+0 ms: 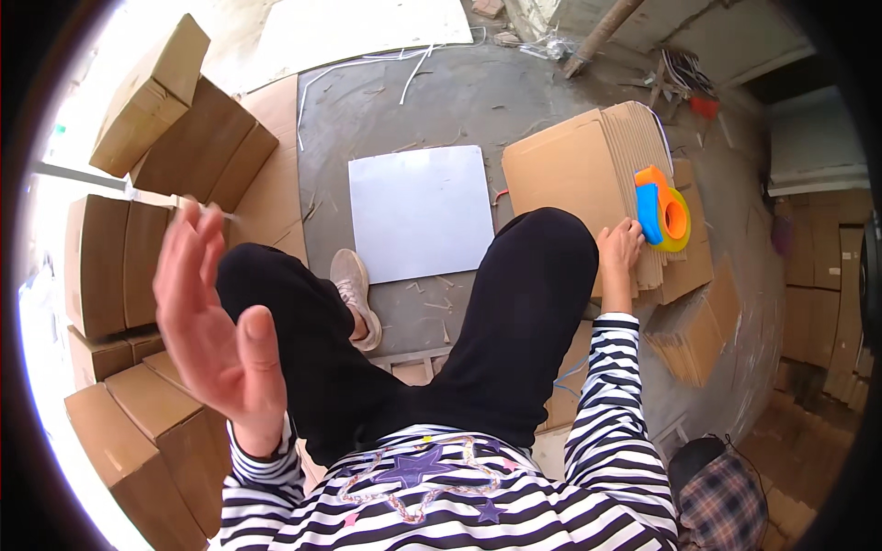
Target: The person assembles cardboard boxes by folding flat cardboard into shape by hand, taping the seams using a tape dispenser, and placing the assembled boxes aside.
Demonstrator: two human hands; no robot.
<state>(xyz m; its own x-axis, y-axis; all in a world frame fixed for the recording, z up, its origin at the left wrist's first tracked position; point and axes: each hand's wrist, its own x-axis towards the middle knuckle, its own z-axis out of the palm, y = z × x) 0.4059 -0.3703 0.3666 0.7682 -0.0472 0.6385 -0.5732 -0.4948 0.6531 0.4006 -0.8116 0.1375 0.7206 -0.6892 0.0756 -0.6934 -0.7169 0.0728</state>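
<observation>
My left hand (216, 312) is raised above my left knee, its fingers stretched out and nothing in it. To the right, my right hand (620, 248) reaches past my right knee to a stack of flattened cardboard boxes (560, 165). Its fingers are curled at the layered edge of the stack, seemingly gripping a flattened box, with the fingertips partly hidden. A tape dispenser (650, 211), orange and blue with a roll of yellow tape, rests on the stack just beyond those fingers. Between my knees and the far floor lies a square white board (423, 211).
Closed cardboard boxes (96, 266) are piled along my left side. More folded cardboard (698, 331) leans at the right, near a person in a plaid garment (721, 500). White strips (418, 73) and scraps lie on the grey floor (367, 110). A wooden pole (602, 37) stands at the back.
</observation>
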